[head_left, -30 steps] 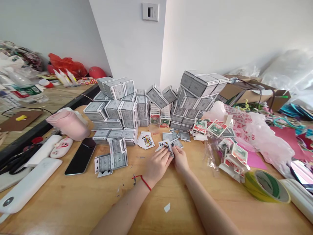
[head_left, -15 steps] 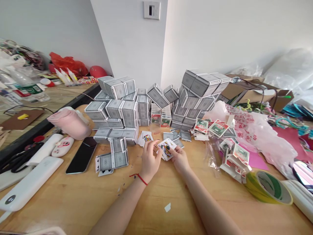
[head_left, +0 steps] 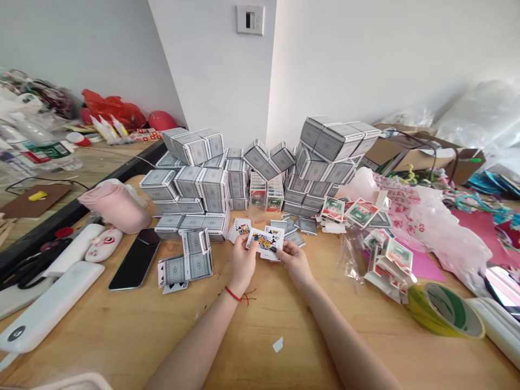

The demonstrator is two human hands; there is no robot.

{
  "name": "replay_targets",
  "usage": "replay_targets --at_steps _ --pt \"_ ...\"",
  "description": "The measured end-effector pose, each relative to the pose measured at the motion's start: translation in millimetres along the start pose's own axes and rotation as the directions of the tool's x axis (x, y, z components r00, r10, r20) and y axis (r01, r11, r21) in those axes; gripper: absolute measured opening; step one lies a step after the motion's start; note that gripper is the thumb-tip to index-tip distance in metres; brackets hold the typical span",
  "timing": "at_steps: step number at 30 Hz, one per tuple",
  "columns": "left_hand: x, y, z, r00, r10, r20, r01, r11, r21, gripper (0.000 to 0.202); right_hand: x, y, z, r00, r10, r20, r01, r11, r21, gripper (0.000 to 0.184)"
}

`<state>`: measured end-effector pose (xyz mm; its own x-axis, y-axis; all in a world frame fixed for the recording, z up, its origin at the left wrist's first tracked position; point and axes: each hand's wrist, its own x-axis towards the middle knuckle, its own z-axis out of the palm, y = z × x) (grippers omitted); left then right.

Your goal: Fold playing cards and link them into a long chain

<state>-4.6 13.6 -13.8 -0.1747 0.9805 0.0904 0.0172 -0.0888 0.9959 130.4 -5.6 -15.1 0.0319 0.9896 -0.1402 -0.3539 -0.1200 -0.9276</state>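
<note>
Several face-up playing cards [head_left: 265, 240], a king and another picture card among them, are held between my two hands above the table. My left hand [head_left: 242, 264] pinches their left end, thumb on top. The right end is gripped by my right hand [head_left: 296, 263]. Just behind my left hand lies a small face-up card pile [head_left: 239, 229]. Grey-backed loose cards [head_left: 294, 236] lie face down past my right fingers. To the left is a piece made of folded cards [head_left: 196, 254], with blocks of joined cards [head_left: 203, 187] stacked behind.
More card blocks [head_left: 325, 168] rise at the right, beside green-and-red card boxes [head_left: 361, 212]. Yellow tape [head_left: 444, 309] stands at the right front. A black phone [head_left: 135, 259], a pink pouch [head_left: 116, 206] and a white power bank [head_left: 52, 306] lie leftward. A paper scrap [head_left: 278, 344] lies in front.
My left hand's fingers, raised beside the cards before, have closed on their left end. A picture card now lies sideways across the others. My right hand has kept hold and barely moved.
</note>
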Motion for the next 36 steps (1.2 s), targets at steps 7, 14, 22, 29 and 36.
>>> replay_targets --at_steps 7,14,22,29,36 --pt "-12 -2 6.0 0.992 0.075 0.103 -0.085 0.991 0.104 0.01 0 4 0 1.0 -0.011 -0.016 0.01 1.0 -0.016 0.028" --pt "-6 19 -2.2 0.954 0.103 0.28 -0.1 0.995 -0.024 0.047 1 4 -5 0.999 -0.049 0.013 0.05 0.994 -0.098 0.027" --pt "3 18 -6.1 0.993 -0.049 0.105 0.064 0.988 -0.139 0.028 -3 0 4 0.997 0.019 0.075 -0.021 1.0 0.021 0.033" --pt "5 18 -6.1 0.957 -0.125 0.263 0.168 0.975 -0.148 0.045 -1 -3 -1 0.999 -0.042 -0.027 0.041 0.998 -0.04 0.036" --pt "10 20 -12.4 0.955 -0.181 0.235 0.204 0.976 -0.079 0.023 -3 -9 1 1.0 -0.005 -0.014 0.004 0.992 -0.128 0.038"
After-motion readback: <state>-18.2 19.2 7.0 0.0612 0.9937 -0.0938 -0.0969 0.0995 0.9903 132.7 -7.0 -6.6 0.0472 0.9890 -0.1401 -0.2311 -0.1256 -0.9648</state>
